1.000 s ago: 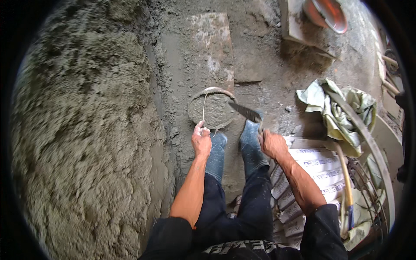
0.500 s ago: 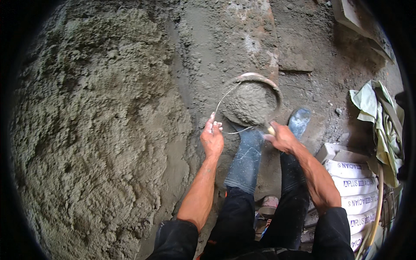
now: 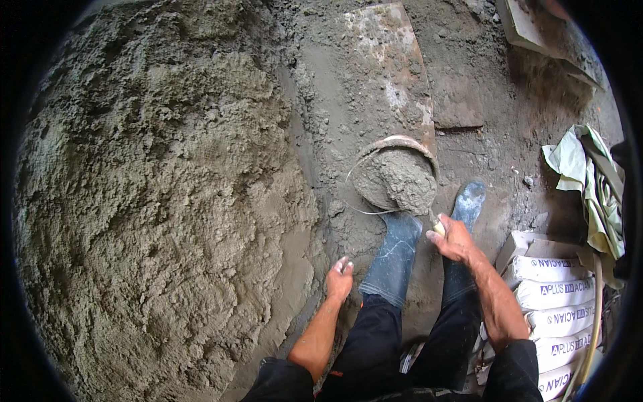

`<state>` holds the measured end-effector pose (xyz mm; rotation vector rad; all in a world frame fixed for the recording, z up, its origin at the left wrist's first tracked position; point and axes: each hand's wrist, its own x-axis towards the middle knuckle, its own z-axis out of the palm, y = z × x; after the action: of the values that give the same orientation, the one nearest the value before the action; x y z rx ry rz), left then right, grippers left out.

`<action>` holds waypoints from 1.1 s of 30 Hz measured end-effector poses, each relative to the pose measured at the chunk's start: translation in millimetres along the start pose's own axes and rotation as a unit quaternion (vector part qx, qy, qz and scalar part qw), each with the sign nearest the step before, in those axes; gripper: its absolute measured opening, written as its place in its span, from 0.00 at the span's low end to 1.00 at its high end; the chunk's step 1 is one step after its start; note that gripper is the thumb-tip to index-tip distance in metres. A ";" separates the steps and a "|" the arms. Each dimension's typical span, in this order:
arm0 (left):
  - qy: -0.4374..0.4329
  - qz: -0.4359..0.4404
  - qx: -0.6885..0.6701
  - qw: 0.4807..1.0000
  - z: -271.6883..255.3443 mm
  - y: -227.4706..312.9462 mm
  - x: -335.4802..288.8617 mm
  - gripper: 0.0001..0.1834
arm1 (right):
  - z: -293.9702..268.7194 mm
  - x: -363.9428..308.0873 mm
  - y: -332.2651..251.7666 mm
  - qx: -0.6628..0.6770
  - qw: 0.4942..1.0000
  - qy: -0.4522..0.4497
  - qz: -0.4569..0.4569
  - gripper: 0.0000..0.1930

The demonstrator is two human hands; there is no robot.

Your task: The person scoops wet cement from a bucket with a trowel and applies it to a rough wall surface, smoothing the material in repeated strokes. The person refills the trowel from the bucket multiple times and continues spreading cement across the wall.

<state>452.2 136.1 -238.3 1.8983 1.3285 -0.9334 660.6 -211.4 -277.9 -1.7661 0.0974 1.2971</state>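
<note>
A round bucket heaped with wet grey mortar stands on the ground just ahead of my feet. Its thin wire handle hangs down over the near left side. My right hand is closed round the pale grip of a trowel at the bucket's near right rim; the blade is hidden. Lower and to the left, my left hand hangs apart from the bucket, its fingers curled in with nothing seen in them. My boots are close behind the bucket.
A broad bed of wet mortar fills the left side. Beyond the bucket lies a mortar-smeared board. At right are stacked white bags, a pale draped cloth and a yellowish hose. A slab-like piece stands at the far right.
My left hand has let go of the bucket's wire handle and drawn back toward me. The handle has dropped to the bucket's side. My right hand keeps the trowel at the rim.
</note>
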 end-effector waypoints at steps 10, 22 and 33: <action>-0.039 -0.042 -0.132 0.990 -28.9 74.7 -17.0 0.22 | 57.9 67.5 -108.2 0.479 0.876 0.031 -0.047 0.18; -0.033 0.039 -0.263 0.964 -78.2 143.6 -64.1 0.23 | 63.2 292.1 -223.7 0.219 0.796 0.543 -0.153 0.26; -0.038 0.029 -0.285 0.957 -76.6 124.4 -95.7 0.20 | 159.8 145.1 -177.3 0.173 0.949 0.227 -0.137 0.29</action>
<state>562.4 114.2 -104.5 1.4313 1.3113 -0.5087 705.5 64.2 -288.6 -1.6686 0.3091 0.6142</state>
